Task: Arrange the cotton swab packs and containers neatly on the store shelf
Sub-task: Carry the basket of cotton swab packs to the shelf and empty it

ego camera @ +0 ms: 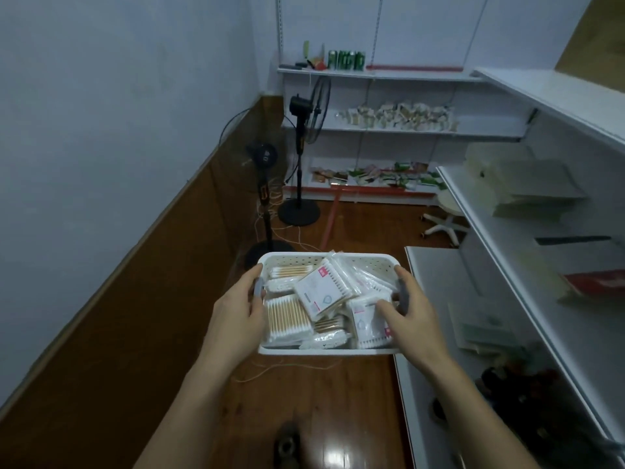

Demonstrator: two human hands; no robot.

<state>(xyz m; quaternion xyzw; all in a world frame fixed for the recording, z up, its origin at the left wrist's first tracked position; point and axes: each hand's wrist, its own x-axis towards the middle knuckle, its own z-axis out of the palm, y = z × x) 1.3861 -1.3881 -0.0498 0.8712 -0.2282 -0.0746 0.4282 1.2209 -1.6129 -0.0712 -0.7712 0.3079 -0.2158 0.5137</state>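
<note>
Both hands, left hand [238, 313] and right hand [411, 311], clasp the white basket [324, 259] of cotton swab packs [321, 294] by its side handles at mid-frame.

A white basket [329, 259] with little holes in its walls is held up over the brown floor, just beside the low white shelf [436, 269]. It is full of cotton swab packs [319, 292] — clear bags lying in a jumble, some flat, some tilted. One pack [287, 318] shows wooden sticks with white tips.
</note>
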